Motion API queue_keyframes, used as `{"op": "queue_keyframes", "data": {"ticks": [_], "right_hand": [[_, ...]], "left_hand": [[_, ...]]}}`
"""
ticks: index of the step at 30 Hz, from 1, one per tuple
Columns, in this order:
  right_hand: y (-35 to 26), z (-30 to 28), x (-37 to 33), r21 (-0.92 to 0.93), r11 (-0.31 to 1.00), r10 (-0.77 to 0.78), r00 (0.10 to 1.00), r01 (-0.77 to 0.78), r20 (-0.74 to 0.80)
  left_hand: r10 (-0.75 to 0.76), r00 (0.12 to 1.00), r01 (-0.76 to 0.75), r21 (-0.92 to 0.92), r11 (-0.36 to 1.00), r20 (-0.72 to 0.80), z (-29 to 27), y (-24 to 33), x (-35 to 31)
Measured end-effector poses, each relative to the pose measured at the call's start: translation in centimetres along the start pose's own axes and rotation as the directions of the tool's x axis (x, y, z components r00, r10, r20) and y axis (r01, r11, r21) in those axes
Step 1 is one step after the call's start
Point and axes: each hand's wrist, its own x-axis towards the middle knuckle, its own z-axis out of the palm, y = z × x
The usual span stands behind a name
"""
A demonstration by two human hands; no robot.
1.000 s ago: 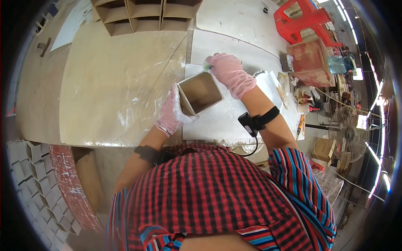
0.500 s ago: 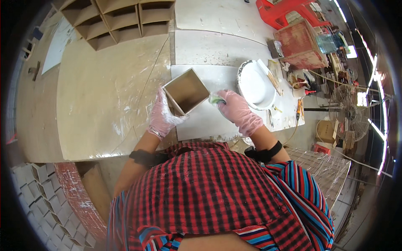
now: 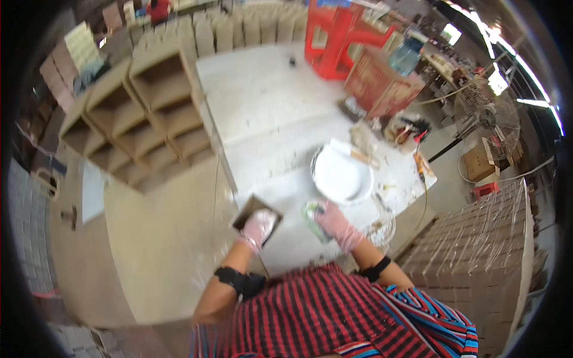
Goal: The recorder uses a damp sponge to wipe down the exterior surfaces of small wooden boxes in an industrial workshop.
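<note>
My left hand (image 3: 258, 230), in a pink glove smeared with white, is at a small open box (image 3: 249, 207) of brown board. It covers part of the opening and seems to grip the box wall; the fingertips are hidden and blurred. My right hand (image 3: 339, 228), in a matching glove, is closed on a flat green-and-white pad (image 3: 314, 222), held over the white tabletop to the right of the box. Just beyond the right hand stands a round white basin (image 3: 341, 174) with a smeared rim and white contents.
Stacked open brown boxes (image 3: 140, 128) stand at the far left. A red stool (image 3: 334, 48), a worn red crate (image 3: 382, 83) with a clear jug (image 3: 409, 55), and an orange-handled tool (image 3: 419, 167) are at right. A fan (image 3: 486, 116) and wrapped stacks (image 3: 471, 238) stand beyond the table's right edge.
The view has swung, bringing more of the far table in. My left hand has gone from the outside of the box to its opening. The right hand still holds the pad, now farther from the box.
</note>
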Motion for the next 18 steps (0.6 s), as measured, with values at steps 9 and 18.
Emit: {"op": "queue_keyframes", "data": {"ticks": [9, 18], "right_hand": [[2.1, -1.0, -1.4, 0.092, 0.988, 0.125, 0.992, -0.124, -0.012], [1.4, 0.9, 0.0, 0.046, 0.996, 0.077, 0.995, -0.080, 0.056]], "left_hand": [[-0.447, 0.855, 0.442, -0.820, 0.363, 0.263, -1.8, 2.0, -4.1], [-0.539, 0.842, -0.104, -0.987, -0.122, -0.022, 2.5, -0.7, -7.6]]}}
